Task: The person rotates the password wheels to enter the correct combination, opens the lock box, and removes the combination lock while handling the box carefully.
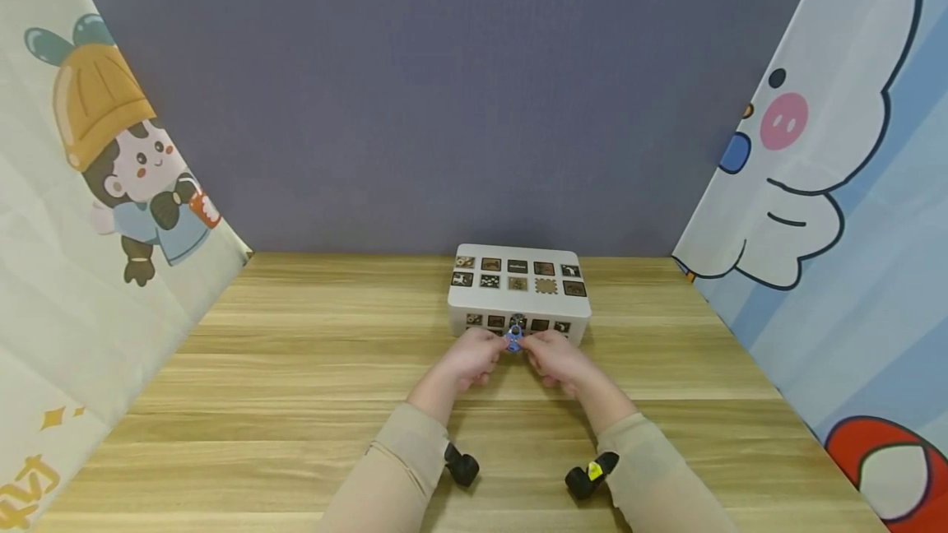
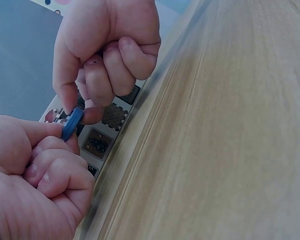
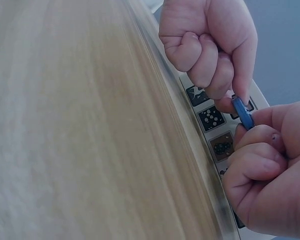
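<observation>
A small blue padlock (image 1: 513,340) hangs at the front clasp of a white box (image 1: 518,301) printed with small square pictures. From the left, my left hand (image 1: 474,354) pinches the padlock between thumb and forefinger. On the other side my right hand (image 1: 557,358) pinches it in the same way. In the left wrist view the lock's blue edge (image 2: 72,123) shows between both sets of fingertips, the other fingers curled in. The right wrist view also shows the blue lock body (image 3: 243,113) gripped from two sides. Fingers cover part of its face.
The box stands on a wood-grain table (image 1: 311,385), near the dark grey back panel (image 1: 444,97). Cartoon-printed sheets (image 1: 67,270) flank the table on both sides. A black wrist device (image 1: 462,465) sits at each sleeve.
</observation>
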{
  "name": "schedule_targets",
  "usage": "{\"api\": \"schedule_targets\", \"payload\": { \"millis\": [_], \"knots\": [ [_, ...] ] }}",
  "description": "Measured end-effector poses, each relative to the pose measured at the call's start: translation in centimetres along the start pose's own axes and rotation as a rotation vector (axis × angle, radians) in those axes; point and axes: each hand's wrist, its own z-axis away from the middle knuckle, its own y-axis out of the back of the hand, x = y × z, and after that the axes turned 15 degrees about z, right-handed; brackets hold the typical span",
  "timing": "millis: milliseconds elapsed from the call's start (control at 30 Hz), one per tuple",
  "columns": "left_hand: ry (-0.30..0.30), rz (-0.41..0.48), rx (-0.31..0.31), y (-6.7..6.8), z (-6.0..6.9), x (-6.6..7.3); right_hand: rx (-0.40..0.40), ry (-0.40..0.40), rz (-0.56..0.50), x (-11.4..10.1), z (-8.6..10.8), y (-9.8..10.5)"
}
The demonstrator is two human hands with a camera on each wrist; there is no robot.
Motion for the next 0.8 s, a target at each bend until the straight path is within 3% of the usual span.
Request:
{"api": "schedule_targets", "payload": {
  "millis": [367, 800],
  "knots": [
    [0.002, -0.020, 0.009, 0.0, -0.1, 0.0, -0.008, -0.010, -0.013, 0.0, 0.1, 0.4],
    [-0.002, -0.030, 0.008, -0.1, -0.3, -0.2, 0.013, 0.003, 0.017, -0.3, 0.6, 2.4]
  ]
}}
